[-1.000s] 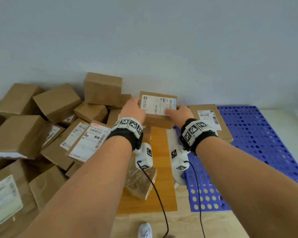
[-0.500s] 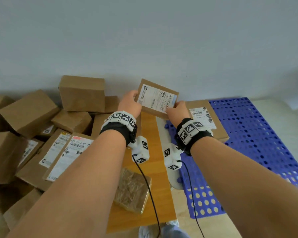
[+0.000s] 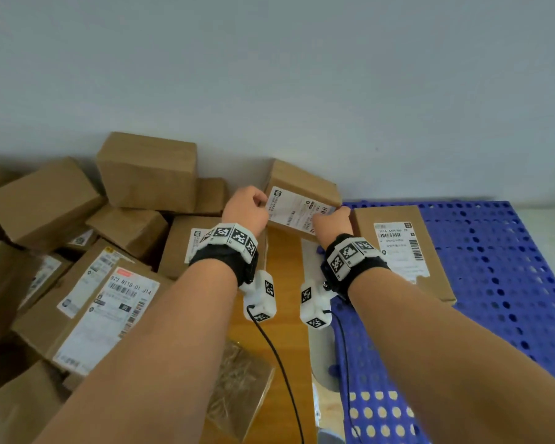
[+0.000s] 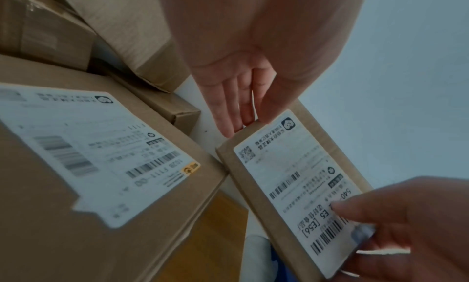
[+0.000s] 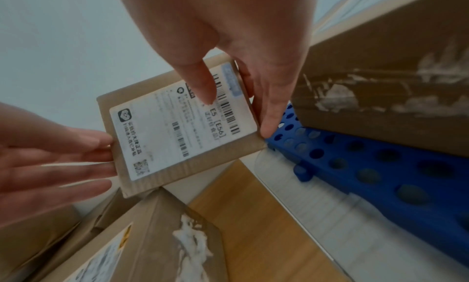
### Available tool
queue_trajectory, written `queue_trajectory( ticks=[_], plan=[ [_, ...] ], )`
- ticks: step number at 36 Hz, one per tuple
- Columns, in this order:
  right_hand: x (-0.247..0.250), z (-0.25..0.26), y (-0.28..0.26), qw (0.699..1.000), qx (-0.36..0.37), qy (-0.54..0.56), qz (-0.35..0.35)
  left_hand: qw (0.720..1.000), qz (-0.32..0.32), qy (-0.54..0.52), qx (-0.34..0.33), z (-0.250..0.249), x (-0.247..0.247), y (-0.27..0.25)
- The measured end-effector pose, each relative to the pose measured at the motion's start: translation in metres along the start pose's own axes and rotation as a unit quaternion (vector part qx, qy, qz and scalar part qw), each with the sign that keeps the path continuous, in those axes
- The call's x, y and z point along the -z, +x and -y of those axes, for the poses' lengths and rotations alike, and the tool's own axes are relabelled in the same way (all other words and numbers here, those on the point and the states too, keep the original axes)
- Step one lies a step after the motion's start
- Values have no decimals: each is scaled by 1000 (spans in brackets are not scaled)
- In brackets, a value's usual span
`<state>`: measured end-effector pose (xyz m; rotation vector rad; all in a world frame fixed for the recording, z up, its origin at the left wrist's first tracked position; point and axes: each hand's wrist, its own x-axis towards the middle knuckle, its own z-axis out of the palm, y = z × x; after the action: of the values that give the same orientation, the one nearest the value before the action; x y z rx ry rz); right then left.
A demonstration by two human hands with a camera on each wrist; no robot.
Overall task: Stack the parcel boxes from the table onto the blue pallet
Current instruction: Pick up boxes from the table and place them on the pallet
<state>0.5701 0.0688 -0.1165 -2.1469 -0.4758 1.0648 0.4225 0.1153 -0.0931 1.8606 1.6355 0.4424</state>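
I hold a small brown parcel box with a white label in the air, tilted with its right end lower. It hangs over the gap between the wooden table and the blue pallet. My left hand pinches its left end, thumb on the label and fingers behind. My right hand grips the right end, thumb on the barcode. One flat labelled box lies on the pallet's near-left part, just right of my right hand.
Several brown parcel boxes lie in a heap on the left, up against the grey wall. A packet in clear wrap lies on the table's near part. The pallet's right and far parts show bare perforated blue plastic.
Both hands have kept their hold on the small box. It has come off the heap, moved a little to the right and tilted more, its right end now lower beside the pallet's box.
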Motion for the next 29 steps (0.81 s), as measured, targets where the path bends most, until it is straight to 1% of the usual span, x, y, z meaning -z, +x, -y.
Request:
queue_trajectory(
  ticks=[2,7,13,17,20,24,27,29],
  plan=[
    [1,2,1,1000,-4,-16,6,1000,-5,-3,13,1,-1,1],
    [-1,6,0,996,18,-83,35,999,-2,-3,36,10,1,0],
    [-20,15,-7,985,76,-130,89,997,28,-24,67,21,3,-8],
    [-28,14,-13,981,88,-135,108,995,9,17,100,30,10,-12],
    [-27,8,-19,979,102,-142,107,984,1,71,162,42,16,-13],
    [-28,-3,-29,971,115,-159,135,949,6,150,278,56,20,-16],
    [-37,-12,-35,968,123,-147,164,926,21,159,341,66,16,-15],
    [-42,-17,-38,965,130,-154,167,916,28,165,363,73,13,-12]
  ],
)
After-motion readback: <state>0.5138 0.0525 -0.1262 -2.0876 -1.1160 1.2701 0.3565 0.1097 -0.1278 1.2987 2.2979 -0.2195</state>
